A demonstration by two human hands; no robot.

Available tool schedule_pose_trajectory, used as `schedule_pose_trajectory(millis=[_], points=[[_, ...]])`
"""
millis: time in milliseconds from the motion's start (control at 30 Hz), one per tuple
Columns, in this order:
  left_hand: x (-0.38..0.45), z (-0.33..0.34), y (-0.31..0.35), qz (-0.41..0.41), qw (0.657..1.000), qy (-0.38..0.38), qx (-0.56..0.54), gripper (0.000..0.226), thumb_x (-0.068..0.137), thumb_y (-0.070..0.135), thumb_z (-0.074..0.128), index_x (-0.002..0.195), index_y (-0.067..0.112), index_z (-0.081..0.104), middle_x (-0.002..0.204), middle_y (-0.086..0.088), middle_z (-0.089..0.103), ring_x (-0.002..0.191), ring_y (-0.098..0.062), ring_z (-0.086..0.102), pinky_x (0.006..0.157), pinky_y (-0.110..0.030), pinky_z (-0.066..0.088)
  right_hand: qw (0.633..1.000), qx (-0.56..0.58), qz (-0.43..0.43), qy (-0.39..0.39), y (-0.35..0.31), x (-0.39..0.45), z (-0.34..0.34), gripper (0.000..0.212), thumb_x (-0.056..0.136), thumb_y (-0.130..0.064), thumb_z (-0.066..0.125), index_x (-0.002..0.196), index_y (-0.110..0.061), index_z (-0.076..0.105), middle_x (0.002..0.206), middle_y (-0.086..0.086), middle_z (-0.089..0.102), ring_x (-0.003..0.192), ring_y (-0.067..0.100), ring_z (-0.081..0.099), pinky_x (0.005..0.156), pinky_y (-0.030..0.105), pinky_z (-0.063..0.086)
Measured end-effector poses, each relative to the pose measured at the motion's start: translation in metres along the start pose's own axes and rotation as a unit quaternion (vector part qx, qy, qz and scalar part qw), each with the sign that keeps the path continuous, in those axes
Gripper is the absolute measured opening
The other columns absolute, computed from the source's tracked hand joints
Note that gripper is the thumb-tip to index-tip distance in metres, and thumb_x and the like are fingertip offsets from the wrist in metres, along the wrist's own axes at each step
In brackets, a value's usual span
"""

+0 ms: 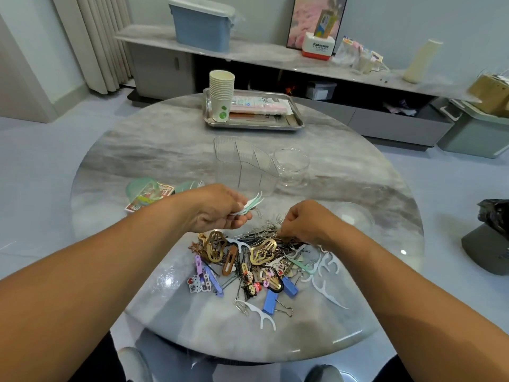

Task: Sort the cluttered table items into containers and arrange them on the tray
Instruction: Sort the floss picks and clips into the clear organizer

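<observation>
Floss picks (249, 206) gather pinched in my left hand (217, 213) to go into the clear organizer (242, 164) just beyond; my right hand (303, 220) pinches into the pile (253, 260) for more.

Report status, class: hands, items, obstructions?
Left hand holds floss picks. Right hand picking in clutter pile. Clear organizer empty, path open.

We're in somebody's living room, plainly a home: a round marble-look table (165, 150) in the middle, a long low TV-style cabinet (275, 55) along the wall, pleated curtains (102, 40) in the corner, a framed pink picture (316, 15) leaning there, storage bins (202, 23) and household oddments on top.
</observation>
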State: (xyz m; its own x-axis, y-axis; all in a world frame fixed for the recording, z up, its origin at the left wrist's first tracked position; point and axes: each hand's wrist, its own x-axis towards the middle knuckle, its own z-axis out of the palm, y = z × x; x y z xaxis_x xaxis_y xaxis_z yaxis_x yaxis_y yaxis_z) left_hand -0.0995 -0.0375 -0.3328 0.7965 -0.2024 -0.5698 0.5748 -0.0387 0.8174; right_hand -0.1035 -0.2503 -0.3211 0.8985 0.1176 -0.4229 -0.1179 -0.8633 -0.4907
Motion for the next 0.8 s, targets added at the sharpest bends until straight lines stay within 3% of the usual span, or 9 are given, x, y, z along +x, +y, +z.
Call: schedule_pose_trajectory(millis=[100,233,300,400,533,633,800], points=[[0.0,-0.002,0.0,0.005,1.0,0.008,-0.001,0.026,0.102,-0.008,0.045,0.125,-0.003,0.056,0.098,-0.021,0.069,0.065,-0.014,0.064,0.06,-0.021,0.057,0.993,0.12,-0.021,0.011,0.007,0.003,-0.021,0.01,0.089,-0.019,0.076,0.086,-0.01,0.074,0.085,0.004,0.077,0.076,0.015,0.065,0.07,0.028,0.053],[-0.002,0.0,0.0,-0.004,1.0,0.004,-0.002,0.026,0.101,-0.01,0.043,0.121,-0.003,0.058,0.1,-0.023,0.069,0.069,-0.017,0.065,0.063,-0.024,0.059,0.962,0.266,-0.048,-0.037,0.008,0.007,-0.04,0.013,0.09,-0.021,0.075,0.095,-0.009,0.075,0.079,-0.003,0.072,0.068,0.007,0.059,0.06,0.021,0.048],[-0.005,0.004,0.001,-0.018,1.0,-0.014,-0.02,0.026,0.1,-0.012,0.041,0.119,-0.003,0.057,0.101,-0.026,0.069,0.076,-0.021,0.067,0.07,-0.028,0.061,0.959,0.269,-0.053,-0.076,0.007,0.007,-0.037,0.014,0.089,-0.019,0.075,0.095,-0.006,0.076,0.075,-0.002,0.069,0.064,0.006,0.057,0.057,0.02,0.048],[-0.009,0.009,0.004,-0.031,0.998,-0.047,-0.042,0.025,0.1,-0.009,0.042,0.12,-0.004,0.056,0.109,-0.029,0.067,0.086,-0.026,0.069,0.078,-0.032,0.062,0.973,0.208,-0.063,-0.072,0.002,0.008,-0.024,0.015,0.09,-0.017,0.076,0.095,-0.003,0.076,0.073,0.001,0.068,0.064,0.011,0.055,0.058,0.023,0.048],[-0.012,0.01,0.006,-0.044,0.995,-0.071,-0.053,0.029,0.1,-0.001,0.044,0.123,-0.007,0.06,0.114,-0.029,0.068,0.085,-0.027,0.071,0.078,-0.034,0.063,0.98,0.178,-0.07,-0.048,-0.002,0.008,-0.019,0.009,0.088,-0.016,0.078,0.087,-0.007,0.077,0.072,0.003,0.069,0.065,0.013,0.056,0.058,0.024,0.048],[-0.015,0.009,0.006,-0.04,0.994,-0.091,-0.036,0.028,0.1,0.008,0.057,0.123,-0.006,0.062,0.109,-0.024,0.07,0.089,-0.024,0.07,0.077,-0.031,0.062,0.979,0.185,-0.072,-0.049,-0.005,0.007,-0.019,0.01,0.086,-0.014,0.08,0.087,-0.005,0.077,0.074,0.005,0.069,0.067,0.014,0.056,0.059,0.024,0.049],[-0.013,0.009,0.002,-0.013,0.998,-0.045,-0.028,0.023,0.101,0.002,0.053,0.121,-0.006,0.06,0.098,-0.02,0.072,0.075,-0.016,0.07,0.069,-0.024,0.061,0.935,0.347,-0.068,0.017,-0.016,0.007,-0.007,0.021,0.086,-0.012,0.08,0.096,-0.002,0.064,0.076,0.008,0.069,0.061,0.012,0.06,0.054,0.023,0.051]])
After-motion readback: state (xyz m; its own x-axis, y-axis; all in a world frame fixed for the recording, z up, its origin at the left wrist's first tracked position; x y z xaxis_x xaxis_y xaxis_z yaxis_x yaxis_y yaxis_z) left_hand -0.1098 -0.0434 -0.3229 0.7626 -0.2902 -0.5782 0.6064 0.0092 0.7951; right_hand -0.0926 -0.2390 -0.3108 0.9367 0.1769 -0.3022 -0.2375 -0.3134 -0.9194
